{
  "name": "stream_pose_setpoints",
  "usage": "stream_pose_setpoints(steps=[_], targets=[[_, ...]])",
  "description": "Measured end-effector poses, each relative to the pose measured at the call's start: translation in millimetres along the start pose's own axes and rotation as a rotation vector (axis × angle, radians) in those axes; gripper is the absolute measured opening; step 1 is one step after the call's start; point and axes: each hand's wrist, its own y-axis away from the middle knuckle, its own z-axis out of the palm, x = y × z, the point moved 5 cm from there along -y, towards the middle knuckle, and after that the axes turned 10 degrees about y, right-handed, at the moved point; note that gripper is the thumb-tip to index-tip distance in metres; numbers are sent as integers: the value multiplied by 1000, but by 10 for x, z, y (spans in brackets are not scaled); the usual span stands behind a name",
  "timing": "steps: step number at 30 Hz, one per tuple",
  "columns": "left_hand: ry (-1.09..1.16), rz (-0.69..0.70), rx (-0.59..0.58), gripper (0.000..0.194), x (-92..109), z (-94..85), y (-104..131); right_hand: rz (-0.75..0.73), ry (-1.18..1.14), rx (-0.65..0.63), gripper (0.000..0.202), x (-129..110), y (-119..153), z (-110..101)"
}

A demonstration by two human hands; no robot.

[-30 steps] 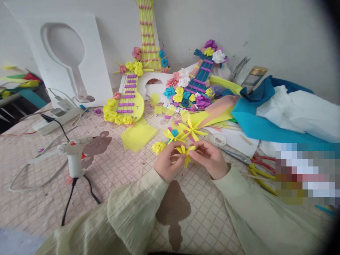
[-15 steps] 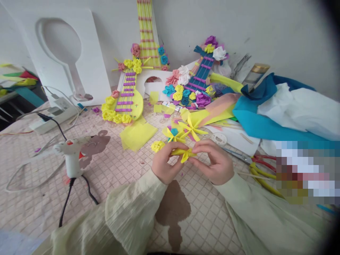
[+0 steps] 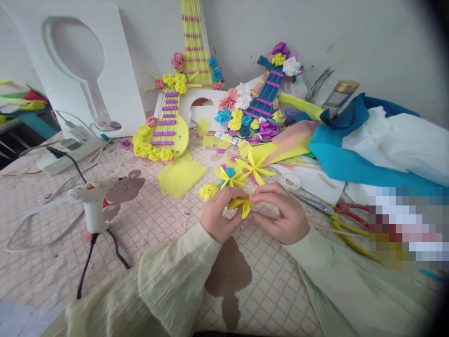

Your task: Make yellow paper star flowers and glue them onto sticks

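Between my fingers, above the middle of the table, is a yellow paper flower (image 3: 245, 208) with folded petals. My left hand (image 3: 219, 213) pinches its left side, and my right hand (image 3: 284, 214) pinches the right side, fingertips close together. Parts of the petals are hidden behind the fingers. Just beyond my hands lie two open yellow paper flowers, a nearer flower (image 3: 232, 178) and a farther flower (image 3: 255, 169). A crumpled yellow paper rose (image 3: 208, 191) rests beside my left knuckles. Flat yellow paper squares (image 3: 182, 178) are farther left.
A hot glue gun (image 3: 94, 206) stands at the left with its cord, near a power strip (image 3: 70, 150). Flower-trimmed paper instruments, one yellow (image 3: 178, 133) and one blue (image 3: 268, 96), are at the back. Scissors (image 3: 324, 208) and blue crepe paper (image 3: 347, 154) lie right.
The yellow flower has turned in my fingers, and its folded petals now stand more apart and point towards me. Both hands stay in nearly the same place.
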Motion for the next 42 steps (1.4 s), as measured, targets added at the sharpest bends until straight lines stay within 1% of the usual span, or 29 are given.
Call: stream_pose_setpoints(steps=[2, 6, 8, 13, 16, 19, 21, 23, 26, 29, 31, 34, 36, 38, 40, 42], targets=[[13, -21, 0, 24, -7, 4, 2, 0, 9, -3, 19, 7, -3, 5], [74, -56, 13, 28, -22, 5, 6, -3, 14, 15, 8, 4, -13, 1], [86, -57, 14, 29, -23, 7, 8, -1, 5, 11, 6, 10, -16, 4], [85, -56, -12, 35, -41, 31, 26, -45, -26, -77, 5, 53, -26, 27], [71, -48, -17, 36, -53, 39, 36, -102, -18, -146, 8, 59, -28, 29], [76, -57, -53, 36, -44, 51, 35, -169, 27, -216, 13, 32, -20, 30], [87, -79, -88, 37, -33, 64, 30, -206, 58, -233, 14, 10, -15, 24], [109, -100, -103, 36, -28, 71, 23, -208, 69, -211, 10, 7, -21, 7], [163, -121, -87, 32, -48, 69, 17, -132, 15, -135, 5, 41, -40, -27], [239, -162, -83, 24, -101, 76, 19, -8, -114, -102, 5, 99, -31, -14], [310, -218, -71, 18, -139, 81, 19, 101, -192, -110, 5, 147, -3, 26], [450, -337, -25, 11, -180, 89, 19, 250, -249, -146, 6, 205, 52, 97], [554, -419, -12, 9, -194, 109, 24, 315, -269, -166, 7, 225, 78, 130], [624, -467, -16, 10, -196, 129, 28, 373, -296, -172, 8, 239, 91, 151], [618, -465, -22, 13, -190, 130, 27, 444, -330, -170, 9, 260, 99, 165], [554, -429, -16, 16, -178, 112, 20, 516, -369, -173, 12, 282, 107, 182]])
